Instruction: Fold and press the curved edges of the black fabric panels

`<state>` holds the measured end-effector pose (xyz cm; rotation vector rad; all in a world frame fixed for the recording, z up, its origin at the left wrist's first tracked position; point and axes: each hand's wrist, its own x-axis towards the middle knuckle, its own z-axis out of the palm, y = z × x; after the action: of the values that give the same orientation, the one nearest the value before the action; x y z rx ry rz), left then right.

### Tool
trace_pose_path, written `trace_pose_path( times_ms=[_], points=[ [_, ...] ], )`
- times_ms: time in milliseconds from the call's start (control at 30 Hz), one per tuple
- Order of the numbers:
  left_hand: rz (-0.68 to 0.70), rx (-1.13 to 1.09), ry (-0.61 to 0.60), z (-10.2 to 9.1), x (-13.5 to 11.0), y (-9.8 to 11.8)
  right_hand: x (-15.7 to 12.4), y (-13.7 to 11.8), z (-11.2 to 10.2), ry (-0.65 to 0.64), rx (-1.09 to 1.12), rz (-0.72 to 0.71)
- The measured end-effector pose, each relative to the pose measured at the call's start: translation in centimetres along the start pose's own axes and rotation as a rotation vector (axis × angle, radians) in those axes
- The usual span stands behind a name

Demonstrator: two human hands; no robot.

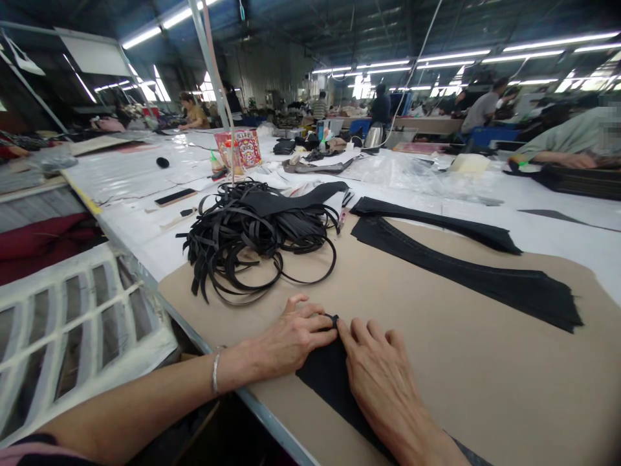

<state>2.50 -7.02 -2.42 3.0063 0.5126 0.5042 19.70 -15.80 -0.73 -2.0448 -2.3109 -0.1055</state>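
A long black fabric piece (326, 374) lies on the tan sheet (466, 362) before me, its lower part running under my right forearm. My left hand (298, 333) grips its far end from the left, fingers bent and close together. From the other side, my right hand (376, 369) presses and pinches the same end, its fingertips almost meeting the left ones. A small raised bit of black material shows between them. The left thumb is hidden. Beyond my hands lies a tangled heap of black strips (257, 226), with a flat black piece (295, 199) on top.
Two stacks of black fabric pieces, a narrow one (436, 223) and a wide one (466, 272), lie to the right. A red patterned box (247, 149) stands further back. A white slatted crate (72, 323) is left of the table edge. A co-worker's sleeve (557, 139) shows at right.
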Motion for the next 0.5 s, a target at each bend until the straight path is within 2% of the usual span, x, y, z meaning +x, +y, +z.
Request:
trace_pose_path(
  times_ms=[267,500],
  points=[
    [0.002,-0.035,0.005,-0.05,-0.08,0.01,0.59,0.53,-0.18,-0.013,0.078,0.005],
    [0.007,-0.024,-0.02,0.03,-0.19,0.04,0.69,-0.22,0.0,-0.013,0.05,0.003]
  ],
)
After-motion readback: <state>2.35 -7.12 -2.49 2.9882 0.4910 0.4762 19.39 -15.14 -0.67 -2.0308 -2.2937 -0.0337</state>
